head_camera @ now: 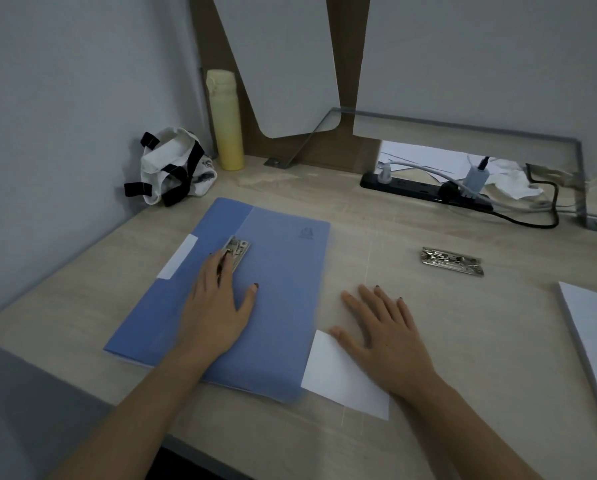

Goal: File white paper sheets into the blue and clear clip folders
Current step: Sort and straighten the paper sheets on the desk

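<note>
A blue clip folder (276,306) lies flat on the desk, left of centre, with a white label (179,258) on its left edge. My left hand (217,306) rests palm-down on it, fingertips touching a metal clip (237,251). A clear folder (387,251) lies to the right, hard to make out, its hazy cover seeming to overlap the blue one. It carries a second metal clip (451,260) and a white label (345,375). My right hand (383,330) lies flat on it, fingers spread, holding nothing. A stack of white paper sheets (595,337) sits at the right edge.
A yellow bottle (226,119) and a white pouch with black straps (172,168) stand at the back left by the wall. A black power strip (425,190) with plugs and cables runs along the back right, beside crumpled paper (512,181) and a glass panel.
</note>
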